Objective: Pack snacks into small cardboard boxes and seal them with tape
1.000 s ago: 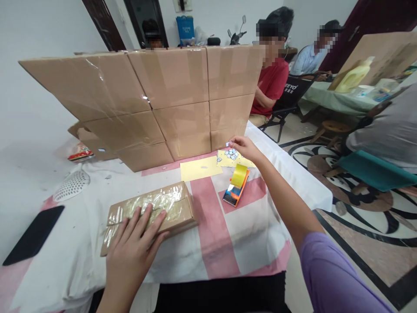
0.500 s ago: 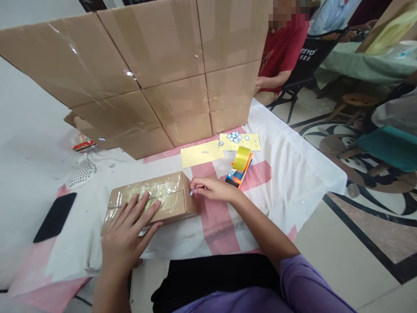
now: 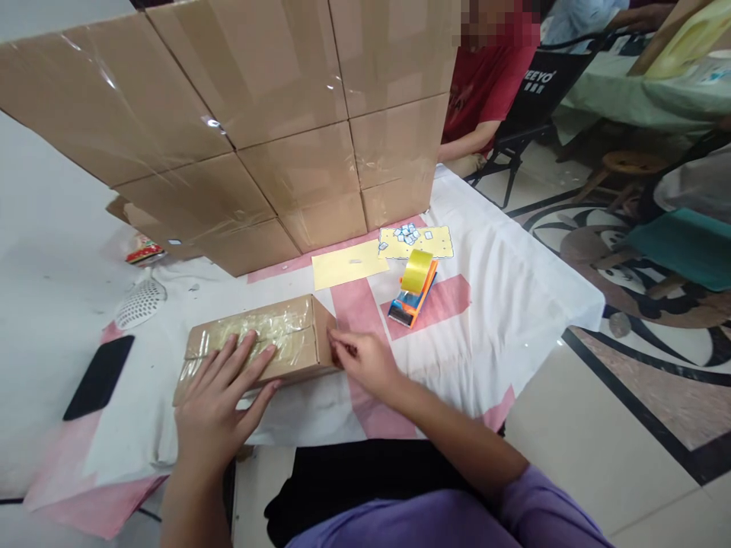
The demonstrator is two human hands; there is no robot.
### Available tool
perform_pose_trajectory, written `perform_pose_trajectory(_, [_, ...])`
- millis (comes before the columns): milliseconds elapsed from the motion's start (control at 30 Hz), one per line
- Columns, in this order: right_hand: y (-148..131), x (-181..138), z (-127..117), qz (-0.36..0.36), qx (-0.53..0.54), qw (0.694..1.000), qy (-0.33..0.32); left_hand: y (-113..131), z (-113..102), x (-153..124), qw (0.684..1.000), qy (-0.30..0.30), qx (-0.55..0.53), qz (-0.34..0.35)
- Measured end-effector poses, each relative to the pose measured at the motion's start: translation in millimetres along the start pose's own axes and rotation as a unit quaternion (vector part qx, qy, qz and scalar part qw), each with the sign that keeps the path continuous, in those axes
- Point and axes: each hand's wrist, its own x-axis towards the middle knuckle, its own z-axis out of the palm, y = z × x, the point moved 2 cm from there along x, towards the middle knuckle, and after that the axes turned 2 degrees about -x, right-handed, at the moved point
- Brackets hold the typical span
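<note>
A small taped cardboard box (image 3: 285, 335) lies on the white and pink tablecloth (image 3: 502, 297) in front of me. My left hand (image 3: 220, 399) rests flat on its top, fingers spread. My right hand (image 3: 362, 361) presses its pinched fingertips against the box's right end; whether anything is between them I cannot make out. Behind the box lie a plain yellow sheet (image 3: 348, 264) and a second yellow sheet (image 3: 416, 241) with several small white stickers. An orange and blue tape dispenser (image 3: 414, 288) with a yellow roll sits to the right of the box.
A wall of large taped cardboard boxes (image 3: 256, 114) stands at the back of the table. A black phone (image 3: 98, 376) and a white perforated scoop (image 3: 141, 302) lie at the left. A person in a red shirt (image 3: 485, 84) sits behind right, by chairs and another table.
My right hand came back from the sticker sheet to the right end of the small box, with a small sticker in its fingers half a second ago. My left hand stayed on the box. The view tilted down.
</note>
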Motion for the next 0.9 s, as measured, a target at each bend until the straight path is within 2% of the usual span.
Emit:
perform_pose_trajectory(67, [6, -15, 18, 0.044, 0.114, 0.992, 0.021, 0, 0, 0, 1.000, -0.004, -0.003, 0.001])
perform_pose_trajectory(133, [11, -21, 28, 0.072, 0.183, 0.980, 0.026, -1, 1, 0, 1.000, -0.004, -0.008, -0.001])
perform_pose_trajectory(333, [18, -25, 32, 0.089, 0.256, 0.961, 0.052, -1, 3, -2, 1.000, 0.003, -0.015, -0.010])
perform_pose_trajectory(467, [15, -32, 36, 0.070, 0.240, 0.965, 0.081, 0, 3, -4, 1.000, 0.003, -0.011, -0.016])
perform_pose_trajectory(700, [7, -37, 22, -0.010, 0.131, 0.990, 0.051, -1, 3, -4, 1.000, 0.002, -0.013, -0.017])
perform_pose_trajectory(900, [15, -30, 14, -0.040, 0.156, 0.985, 0.054, -3, 6, -6, 1.000, 0.004, -0.011, -0.014])
